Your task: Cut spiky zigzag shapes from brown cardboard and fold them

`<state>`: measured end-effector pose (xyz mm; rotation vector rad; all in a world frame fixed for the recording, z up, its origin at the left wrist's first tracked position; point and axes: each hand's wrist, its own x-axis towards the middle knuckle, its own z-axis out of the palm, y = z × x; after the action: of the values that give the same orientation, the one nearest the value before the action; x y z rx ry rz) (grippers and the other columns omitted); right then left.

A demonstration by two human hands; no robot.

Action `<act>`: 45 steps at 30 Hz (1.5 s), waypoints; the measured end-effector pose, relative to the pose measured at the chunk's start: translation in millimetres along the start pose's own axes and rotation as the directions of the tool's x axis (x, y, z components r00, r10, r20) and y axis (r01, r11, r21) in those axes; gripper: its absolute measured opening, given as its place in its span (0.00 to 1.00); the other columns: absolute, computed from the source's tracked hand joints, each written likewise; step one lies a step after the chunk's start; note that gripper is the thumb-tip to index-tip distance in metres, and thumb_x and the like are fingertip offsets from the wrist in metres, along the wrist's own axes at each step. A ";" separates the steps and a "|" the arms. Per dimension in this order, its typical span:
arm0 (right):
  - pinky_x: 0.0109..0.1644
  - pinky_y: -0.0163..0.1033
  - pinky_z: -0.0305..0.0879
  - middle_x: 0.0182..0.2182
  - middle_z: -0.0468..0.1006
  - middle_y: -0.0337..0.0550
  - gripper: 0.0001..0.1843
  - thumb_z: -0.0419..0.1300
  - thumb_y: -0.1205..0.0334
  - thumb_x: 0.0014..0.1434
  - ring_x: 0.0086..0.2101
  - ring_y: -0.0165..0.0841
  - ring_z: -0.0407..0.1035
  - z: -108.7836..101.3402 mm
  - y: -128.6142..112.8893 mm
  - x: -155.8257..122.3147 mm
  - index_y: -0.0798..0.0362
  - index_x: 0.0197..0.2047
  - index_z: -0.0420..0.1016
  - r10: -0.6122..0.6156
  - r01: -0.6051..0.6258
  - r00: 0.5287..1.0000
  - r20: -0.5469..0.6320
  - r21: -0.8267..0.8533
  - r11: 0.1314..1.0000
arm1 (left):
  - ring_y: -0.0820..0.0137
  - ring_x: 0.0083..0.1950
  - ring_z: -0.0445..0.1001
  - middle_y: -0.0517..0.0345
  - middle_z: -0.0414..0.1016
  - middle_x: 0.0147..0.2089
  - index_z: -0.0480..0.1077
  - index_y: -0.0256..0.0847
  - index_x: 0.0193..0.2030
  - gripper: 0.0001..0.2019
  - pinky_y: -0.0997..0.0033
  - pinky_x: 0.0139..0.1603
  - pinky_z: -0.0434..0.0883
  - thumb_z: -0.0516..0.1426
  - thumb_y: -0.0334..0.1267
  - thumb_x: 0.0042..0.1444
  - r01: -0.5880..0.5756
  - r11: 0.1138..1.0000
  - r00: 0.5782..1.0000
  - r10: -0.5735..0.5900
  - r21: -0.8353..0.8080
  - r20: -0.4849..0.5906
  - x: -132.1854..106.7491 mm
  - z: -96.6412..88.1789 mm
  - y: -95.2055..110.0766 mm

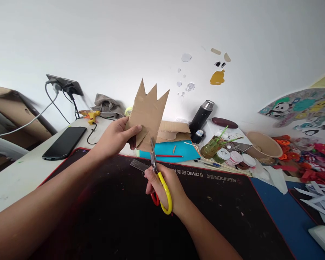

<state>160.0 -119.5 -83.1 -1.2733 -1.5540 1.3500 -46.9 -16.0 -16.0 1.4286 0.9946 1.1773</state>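
Above a black mat [119, 216] on the bench, the left hand [116, 137], arm outstretched, has its grip clamped on a spiked cardboard cutout [148, 112], while the right hand [168, 189] grips yellow-handled scissors [158, 177], blades pointing up into the cardboard's lower edge.

You have plain brown cardboard [148, 115] and scissors [154, 164] with one yellow handle loop, one red, and grey steel blades. Your mat [119, 216] is black with a thin red border and white lettering. The paper sheet [178, 150] is turquoise, the phone [65, 142] black, the flask [202, 116] black with a silver cap, the glue gun [93, 116] yellow and orange, the table [16, 177] white.
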 end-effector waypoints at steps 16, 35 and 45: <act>0.27 0.35 0.70 0.30 0.80 0.39 0.31 0.57 0.27 0.70 0.23 0.32 0.77 -2.3 -2.8 1.9 0.50 0.44 0.75 -0.016 0.015 1.000 0.018 0.065 0.998 | 0.69 0.23 0.75 0.62 0.75 0.26 0.70 0.40 0.42 0.16 0.69 0.23 0.74 0.66 0.51 0.64 0.020 0.996 0.997 -0.027 0.084 0.075 -9.1 12.1 4.7; 0.22 0.31 0.62 0.18 0.70 0.32 0.30 0.54 0.30 0.73 0.16 0.28 0.67 -4.6 -7.8 -1.2 0.50 0.39 0.73 0.029 -0.029 1.000 0.003 0.017 0.999 | 0.69 0.23 0.74 0.62 0.75 0.27 0.69 0.42 0.41 0.16 0.69 0.23 0.74 0.65 0.51 0.64 0.045 0.997 0.996 -0.050 0.065 0.073 -7.5 12.9 -2.6; 0.20 0.32 0.61 0.17 0.68 0.31 0.28 0.53 0.34 0.75 0.15 0.28 0.66 -2.9 -8.6 -1.3 0.50 0.37 0.71 0.056 -0.056 0.998 -0.001 0.015 0.998 | 0.69 0.23 0.74 0.62 0.76 0.27 0.70 0.42 0.41 0.17 0.69 0.23 0.73 0.66 0.53 0.62 0.053 0.997 0.997 -0.056 0.055 0.058 -7.6 14.5 -3.0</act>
<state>161.1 -119.6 -74.0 -1.3169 -1.5154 1.3926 -34.1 -25.6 -20.7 1.4614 1.0242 1.0696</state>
